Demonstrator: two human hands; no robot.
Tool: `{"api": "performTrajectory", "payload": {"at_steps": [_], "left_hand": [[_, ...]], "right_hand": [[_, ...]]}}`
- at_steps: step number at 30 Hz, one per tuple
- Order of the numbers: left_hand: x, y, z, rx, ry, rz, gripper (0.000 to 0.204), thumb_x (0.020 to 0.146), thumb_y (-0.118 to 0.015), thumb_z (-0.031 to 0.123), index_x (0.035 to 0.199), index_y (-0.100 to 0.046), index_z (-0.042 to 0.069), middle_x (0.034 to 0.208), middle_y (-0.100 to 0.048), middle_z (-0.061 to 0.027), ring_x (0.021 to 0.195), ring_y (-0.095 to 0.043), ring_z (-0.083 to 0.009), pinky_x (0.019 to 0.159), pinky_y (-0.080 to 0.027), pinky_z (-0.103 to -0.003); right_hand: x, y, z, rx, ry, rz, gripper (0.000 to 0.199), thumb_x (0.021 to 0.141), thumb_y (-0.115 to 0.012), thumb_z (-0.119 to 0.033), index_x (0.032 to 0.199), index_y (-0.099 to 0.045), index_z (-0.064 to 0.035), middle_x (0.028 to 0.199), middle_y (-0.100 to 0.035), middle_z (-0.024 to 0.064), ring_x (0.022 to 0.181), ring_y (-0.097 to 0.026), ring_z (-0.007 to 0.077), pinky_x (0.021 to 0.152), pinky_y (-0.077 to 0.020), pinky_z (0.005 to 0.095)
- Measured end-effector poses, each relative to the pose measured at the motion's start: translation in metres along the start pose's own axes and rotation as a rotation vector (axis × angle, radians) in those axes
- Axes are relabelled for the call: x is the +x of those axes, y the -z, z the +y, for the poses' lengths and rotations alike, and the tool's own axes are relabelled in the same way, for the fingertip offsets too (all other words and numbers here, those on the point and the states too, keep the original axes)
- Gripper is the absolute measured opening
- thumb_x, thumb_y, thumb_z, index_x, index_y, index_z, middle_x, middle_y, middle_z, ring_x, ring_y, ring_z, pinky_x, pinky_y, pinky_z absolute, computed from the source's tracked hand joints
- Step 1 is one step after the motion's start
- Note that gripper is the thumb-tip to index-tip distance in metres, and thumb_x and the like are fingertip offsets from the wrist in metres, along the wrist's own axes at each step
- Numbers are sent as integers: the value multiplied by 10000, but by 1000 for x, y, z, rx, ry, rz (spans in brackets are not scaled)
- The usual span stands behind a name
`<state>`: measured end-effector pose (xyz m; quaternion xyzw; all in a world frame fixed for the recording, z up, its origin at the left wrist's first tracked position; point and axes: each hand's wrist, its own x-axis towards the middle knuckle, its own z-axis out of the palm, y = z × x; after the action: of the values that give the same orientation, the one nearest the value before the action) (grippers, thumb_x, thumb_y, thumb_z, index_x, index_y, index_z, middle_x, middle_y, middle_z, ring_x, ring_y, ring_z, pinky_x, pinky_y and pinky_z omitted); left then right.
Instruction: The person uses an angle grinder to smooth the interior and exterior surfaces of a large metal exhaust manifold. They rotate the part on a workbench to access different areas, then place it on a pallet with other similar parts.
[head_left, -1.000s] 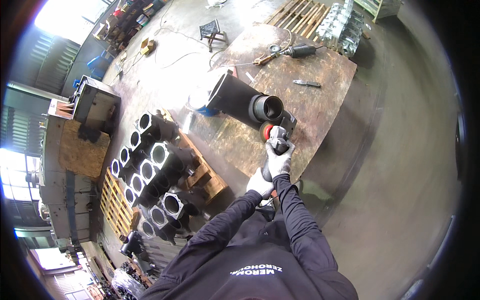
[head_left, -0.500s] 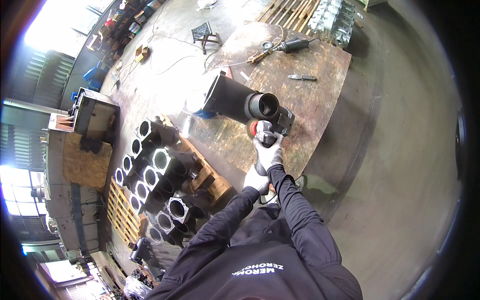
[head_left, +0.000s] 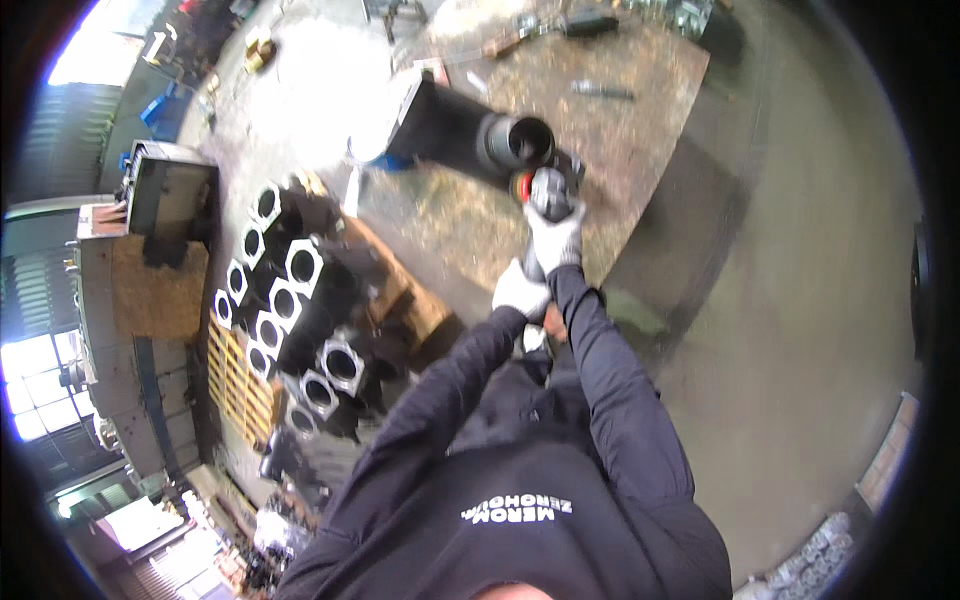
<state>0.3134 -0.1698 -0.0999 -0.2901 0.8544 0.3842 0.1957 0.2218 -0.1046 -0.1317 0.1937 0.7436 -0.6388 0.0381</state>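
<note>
An angle grinder [head_left: 549,188] with a red disc is in both my white-gloved hands. My right hand [head_left: 556,238] wraps round its body close to the head. Behind it, nearer to me, my left hand [head_left: 520,290] is closed round the rear of the grinder. A large black metal housing [head_left: 452,128] with a round, open collar lies on the worn table. The disc is beside the collar, at the housing's near right end; whether it touches the metal I cannot tell.
The worn table [head_left: 645,125] also bears a second grinder [head_left: 585,25] and a slim grey tool [head_left: 603,90] at the far side. Several similar black housings [head_left: 305,262] stand on pallets to the left. A large metal cabinet [head_left: 175,190] is farther left.
The whole view has shifted, so table, housings and hands sit higher in the picture. Both hands keep hold of the grinder, and its disc stays near the housing's right end.
</note>
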Motion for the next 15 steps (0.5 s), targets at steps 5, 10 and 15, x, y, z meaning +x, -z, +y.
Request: {"api": "performTrajectory", "payload": {"at_steps": [5,10,15], "left_hand": [[-9,2,-5,-56,27,-6,596,749,-739,343,1166,-558,-41,1105,-674,-285,1089,-657,-402,926,-509,-420],[-16,11,-3,-83,26,-13,689,734,-760,459,1171,-548,-30,1120,-669,-304,1097,-659,-416,921,-513,-436],[-8,10,-3,-71,27,-53,711,729,-751,515,1158,-558,-19,1117,-673,-295,1100,-654,-419,919,-515,-442]], "right_hand": [[-10,1,-6,55,-24,-61,767,751,-892,-305,1281,-408,-34,1188,-605,170,1041,-625,251,917,-511,403],[-19,-2,-18,52,-83,-104,791,740,-901,-295,1299,-406,-34,1218,-591,166,1080,-612,254,958,-495,400],[-14,-2,-11,32,-73,-56,819,733,-899,-318,1318,-390,-54,1231,-595,192,1099,-627,294,939,-503,422]]}}
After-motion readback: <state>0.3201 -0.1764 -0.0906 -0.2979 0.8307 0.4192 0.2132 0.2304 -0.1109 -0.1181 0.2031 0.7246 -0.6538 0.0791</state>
